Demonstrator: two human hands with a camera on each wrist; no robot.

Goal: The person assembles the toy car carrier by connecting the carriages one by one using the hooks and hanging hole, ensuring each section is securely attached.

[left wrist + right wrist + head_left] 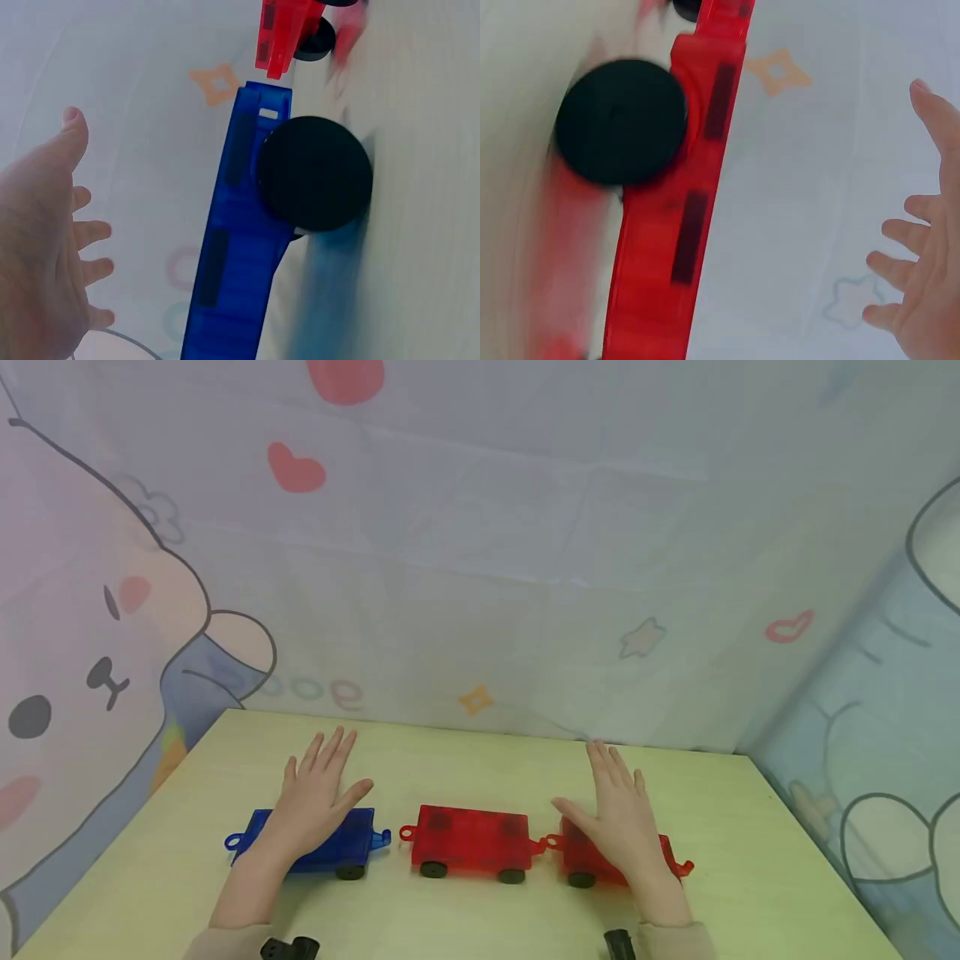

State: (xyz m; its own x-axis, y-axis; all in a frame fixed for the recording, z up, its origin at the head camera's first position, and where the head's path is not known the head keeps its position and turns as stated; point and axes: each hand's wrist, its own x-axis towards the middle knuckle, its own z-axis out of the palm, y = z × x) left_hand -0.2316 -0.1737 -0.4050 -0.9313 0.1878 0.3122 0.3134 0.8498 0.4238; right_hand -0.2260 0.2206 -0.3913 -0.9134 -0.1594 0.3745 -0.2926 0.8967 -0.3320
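Note:
Three toy train cars with black wheels stand in a row on the table. At the left is a blue car (341, 847), with a hook at its right end and a ring at its left. The middle red car (471, 839) meets the right red car (581, 853) hook to ring. Between the blue hook and the middle car's ring a small gap shows. My left hand (311, 802) hovers above the blue car with spread, straight fingers. Likewise spread, my right hand (618, 818) is over the right red car and hides part of it. Both hands hold nothing.
The cars stand on a pale yellow table (480, 918), whose far edge meets a printed cloth backdrop (480, 568). Cloth also hangs at the right side. Black wrist devices (291, 947) show beneath the sleeves.

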